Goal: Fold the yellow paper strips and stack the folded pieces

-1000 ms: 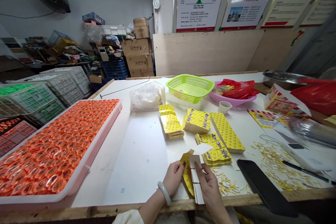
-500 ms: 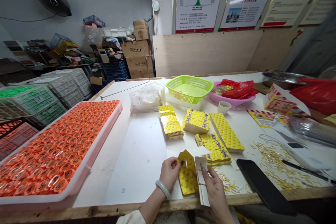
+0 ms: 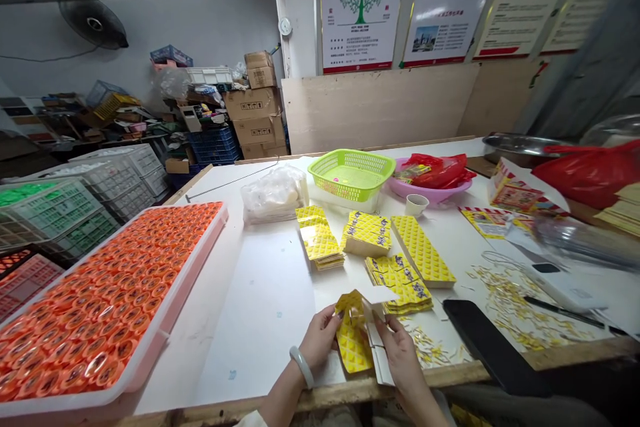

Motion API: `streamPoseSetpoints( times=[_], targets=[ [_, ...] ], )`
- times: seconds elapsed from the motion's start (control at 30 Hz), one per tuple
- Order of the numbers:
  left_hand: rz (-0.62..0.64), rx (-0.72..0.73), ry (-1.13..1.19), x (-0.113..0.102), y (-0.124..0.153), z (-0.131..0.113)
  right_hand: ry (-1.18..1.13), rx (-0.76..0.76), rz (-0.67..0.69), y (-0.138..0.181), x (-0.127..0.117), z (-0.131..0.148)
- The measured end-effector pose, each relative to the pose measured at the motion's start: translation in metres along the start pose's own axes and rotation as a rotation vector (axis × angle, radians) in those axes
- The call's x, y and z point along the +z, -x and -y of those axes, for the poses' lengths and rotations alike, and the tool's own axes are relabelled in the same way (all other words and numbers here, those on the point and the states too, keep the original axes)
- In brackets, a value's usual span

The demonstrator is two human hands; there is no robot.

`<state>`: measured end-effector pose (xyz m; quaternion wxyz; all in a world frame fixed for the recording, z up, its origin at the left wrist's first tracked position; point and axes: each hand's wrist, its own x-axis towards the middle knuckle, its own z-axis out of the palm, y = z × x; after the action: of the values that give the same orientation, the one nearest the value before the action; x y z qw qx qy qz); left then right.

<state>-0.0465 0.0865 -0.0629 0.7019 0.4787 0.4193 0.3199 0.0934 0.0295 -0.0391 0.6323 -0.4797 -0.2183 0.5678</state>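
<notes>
Left hand [image 3: 319, 340] pinches yellow patterned card [image 3: 355, 345] by its left edge; right hand [image 3: 401, 352] grips white-faced cards [image 3: 382, 361] just beside it. Hands close, cards between. Yellow stack [image 3: 406, 288] just beyond, phone [image 3: 493, 347] rightward.

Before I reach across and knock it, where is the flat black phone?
In the head view, the flat black phone lies across the table's wooden front edge, right of the right hand.

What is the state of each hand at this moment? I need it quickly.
Left hand: closed, holding the yellow patterned card at its edge.
Right hand: closed, holding the white-faced card pieces.
</notes>
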Motion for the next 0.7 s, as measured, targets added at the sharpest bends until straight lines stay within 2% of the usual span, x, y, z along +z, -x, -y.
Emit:
streamPoseSetpoints(
  times=[0.2,0.33,0.5,0.7],
  targets=[
    [0.092,-0.108,0.167,-0.002,0.001,-0.01,-0.047,-0.013,0.072,-0.003,0.0,-0.005],
    [0.142,-0.181,0.103,-0.001,0.002,-0.017,-0.086,-0.025,0.051,-0.003,0.001,-0.008],
    [0.171,-0.045,-0.013,0.001,0.001,-0.013,-0.11,-0.063,0.056,-0.005,0.0,-0.01],
    [0.016,0.088,-0.107,0.0,0.0,-0.001,-0.106,-0.064,0.045,-0.007,-0.003,-0.018]
  ],
)
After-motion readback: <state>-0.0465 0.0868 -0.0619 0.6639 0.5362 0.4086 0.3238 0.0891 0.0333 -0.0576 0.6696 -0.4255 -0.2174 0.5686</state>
